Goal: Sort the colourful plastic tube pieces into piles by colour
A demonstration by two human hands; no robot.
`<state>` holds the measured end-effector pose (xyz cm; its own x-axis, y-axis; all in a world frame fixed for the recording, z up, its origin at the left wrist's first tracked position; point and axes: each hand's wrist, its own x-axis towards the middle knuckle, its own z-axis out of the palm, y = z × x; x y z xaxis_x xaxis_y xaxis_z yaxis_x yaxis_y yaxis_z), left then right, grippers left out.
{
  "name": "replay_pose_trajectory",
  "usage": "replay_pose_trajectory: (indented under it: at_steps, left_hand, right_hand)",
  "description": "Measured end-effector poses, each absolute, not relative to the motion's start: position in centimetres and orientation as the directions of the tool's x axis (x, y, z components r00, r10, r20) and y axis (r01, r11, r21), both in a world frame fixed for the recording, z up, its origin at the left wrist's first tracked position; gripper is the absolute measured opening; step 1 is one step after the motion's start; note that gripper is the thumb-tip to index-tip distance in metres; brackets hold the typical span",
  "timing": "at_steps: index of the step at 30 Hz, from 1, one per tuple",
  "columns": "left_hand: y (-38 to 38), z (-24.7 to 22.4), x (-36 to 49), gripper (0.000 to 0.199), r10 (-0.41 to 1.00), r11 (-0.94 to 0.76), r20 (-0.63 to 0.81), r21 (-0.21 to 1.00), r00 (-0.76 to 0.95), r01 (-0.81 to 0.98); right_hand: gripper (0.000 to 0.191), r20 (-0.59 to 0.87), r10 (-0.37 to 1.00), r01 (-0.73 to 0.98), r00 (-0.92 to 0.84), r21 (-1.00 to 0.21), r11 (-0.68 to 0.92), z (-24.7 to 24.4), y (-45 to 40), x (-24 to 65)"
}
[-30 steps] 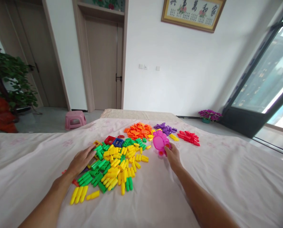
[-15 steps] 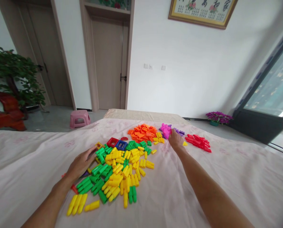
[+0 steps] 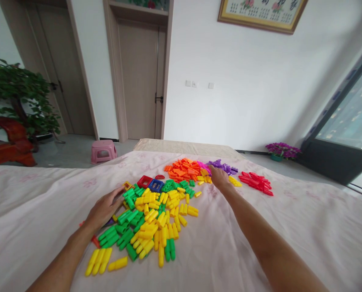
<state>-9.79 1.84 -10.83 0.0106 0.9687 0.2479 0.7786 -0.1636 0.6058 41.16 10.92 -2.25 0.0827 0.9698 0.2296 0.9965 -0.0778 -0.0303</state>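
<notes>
Near the far edge of the cloth (image 3: 217, 251), the right hand (image 3: 220, 177) has its grip clamped on a pink toy (image 3: 203, 166), between orange blocks (image 3: 182, 169) and purple blocks (image 3: 225, 166). The left hand (image 3: 103, 209) sits beside green blocks (image 3: 131, 195), grip unclear.

On the cloth (image 3: 217, 251), the main heap of blocks (image 3: 148, 231) lies left of centre, the left hand (image 3: 106, 207) at its left edge. Behind it sits a second pile (image 3: 183, 170); to its right come a third pile (image 3: 226, 167), the right hand (image 3: 220, 178) just before it, and a fourth pile (image 3: 255, 182) farthest right. Beyond the cloth, a stool (image 3: 103, 146) stands left, potted flowers (image 3: 283, 150) right.
</notes>
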Motion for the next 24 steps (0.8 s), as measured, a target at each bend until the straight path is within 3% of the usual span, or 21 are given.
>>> replay_pose_trajectory:
  at_steps: [11, 16, 24]
  left_hand:
    - [1.8, -10.7, -9.7, 0.067, 0.972, -0.163, 0.232, 0.619, 0.02, 0.768]
    - [1.7, -10.7, -9.8, 0.068, 0.975, -0.167, 0.22, 0.626, 0.033, 0.762]
    - [1.6, -10.3, -9.5, 0.069, 0.978, -0.155, 0.208, 0.621, 0.029, 0.769]
  right_hand:
    - [0.051, 0.312, 0.909, 0.954, 0.276, -0.204, -0.22, -3.0, 8.6, 42.6]
    - [0.048, 0.278, 0.907, 0.942, 0.316, -0.208, -0.265, -3.6, 8.9, 43.0]
    - [0.044, 0.232, 0.947, 0.969, 0.221, -0.16, -0.187, -3.1, 8.3, 41.0]
